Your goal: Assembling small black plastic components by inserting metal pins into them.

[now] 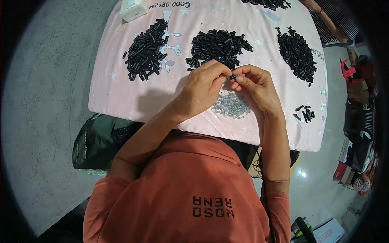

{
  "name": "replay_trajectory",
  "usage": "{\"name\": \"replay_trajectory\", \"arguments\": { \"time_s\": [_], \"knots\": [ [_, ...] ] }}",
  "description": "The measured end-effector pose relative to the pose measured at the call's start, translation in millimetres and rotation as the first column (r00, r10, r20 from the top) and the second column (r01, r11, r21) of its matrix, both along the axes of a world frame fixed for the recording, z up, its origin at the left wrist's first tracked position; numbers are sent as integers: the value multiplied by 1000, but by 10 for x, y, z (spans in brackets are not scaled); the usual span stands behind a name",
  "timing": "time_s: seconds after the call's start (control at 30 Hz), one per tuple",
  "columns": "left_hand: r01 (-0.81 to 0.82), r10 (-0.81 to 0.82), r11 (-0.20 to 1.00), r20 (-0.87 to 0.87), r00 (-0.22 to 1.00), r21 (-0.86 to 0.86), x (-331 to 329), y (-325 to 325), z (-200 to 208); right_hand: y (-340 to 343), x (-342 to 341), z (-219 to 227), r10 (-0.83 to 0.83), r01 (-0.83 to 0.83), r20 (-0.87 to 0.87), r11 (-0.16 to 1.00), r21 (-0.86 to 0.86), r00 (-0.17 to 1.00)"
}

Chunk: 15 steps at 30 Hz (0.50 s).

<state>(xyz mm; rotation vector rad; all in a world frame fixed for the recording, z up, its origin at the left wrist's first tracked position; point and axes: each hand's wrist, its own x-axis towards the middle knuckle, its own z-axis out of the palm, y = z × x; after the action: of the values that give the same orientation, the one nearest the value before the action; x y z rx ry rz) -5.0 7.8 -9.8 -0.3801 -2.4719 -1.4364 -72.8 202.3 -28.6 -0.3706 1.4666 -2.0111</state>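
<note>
Both hands meet above a pink patterned cloth (121,97). A small black part (232,77), mostly covered by fingertips, sits between them. My left hand (202,87) pinches it from the left with thumb and forefinger. From the other side, my right hand (259,85) closes its thumb and fingers on the same part. Just below the hands lies a spread of tiny silvery pieces that look like springs (230,107). Beyond the fingers is a pile of short black cylindrical parts (219,45), partly hidden by my left hand.
More black parts lie in a left pile (146,52), a right pile (297,54) and a far pile (269,3). A few assembled-looking black pieces (308,115) rest near the right edge. A white box (133,11) stands far left. Another person's arm (330,24) shows far right.
</note>
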Motion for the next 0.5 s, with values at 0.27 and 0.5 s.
{"name": "replay_trajectory", "arguments": {
  "time_s": [0.27, 0.5],
  "knots": [
    [10, -9, 999, 22, 1000, -38, 34, 32, -13, -34, 27, -2, 10, -8, 72, 999, -37, 997],
    [-2, 1, 1000, -39, 999, -24, -24, 46, 51, -17, 41, 47, 64, -61, 41, 996, -59, 997]
  ]
}}
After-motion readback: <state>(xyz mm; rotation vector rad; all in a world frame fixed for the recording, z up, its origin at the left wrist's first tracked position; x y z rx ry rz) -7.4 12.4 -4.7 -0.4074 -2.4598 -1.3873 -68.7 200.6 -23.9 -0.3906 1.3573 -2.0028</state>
